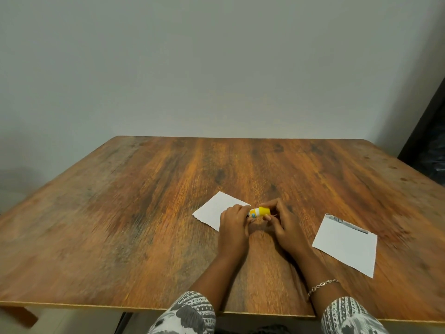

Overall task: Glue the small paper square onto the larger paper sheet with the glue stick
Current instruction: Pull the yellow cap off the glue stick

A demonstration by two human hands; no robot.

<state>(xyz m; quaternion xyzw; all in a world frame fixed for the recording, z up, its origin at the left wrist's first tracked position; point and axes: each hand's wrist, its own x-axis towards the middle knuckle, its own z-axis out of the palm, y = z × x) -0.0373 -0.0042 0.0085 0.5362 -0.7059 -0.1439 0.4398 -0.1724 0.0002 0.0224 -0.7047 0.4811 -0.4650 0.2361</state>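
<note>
A yellow and white glue stick [259, 211] lies sideways between both hands, just above the wooden table [144, 213]. My left hand [233, 227] grips its white body end, and my right hand [280, 220] pinches its yellow end. The small white paper square [214, 209] lies flat behind my left hand, which covers its right corner. The larger white paper sheet [345, 244] lies flat to the right of my right hand, apart from it, with a grey printed strip along its far edge.
A plain wall stands behind the table's far edge. A dark object [428, 141] leans at the far right. The table's front edge runs just ahead of my patterned sleeves, and a bracelet [323, 284] hangs on my right wrist.
</note>
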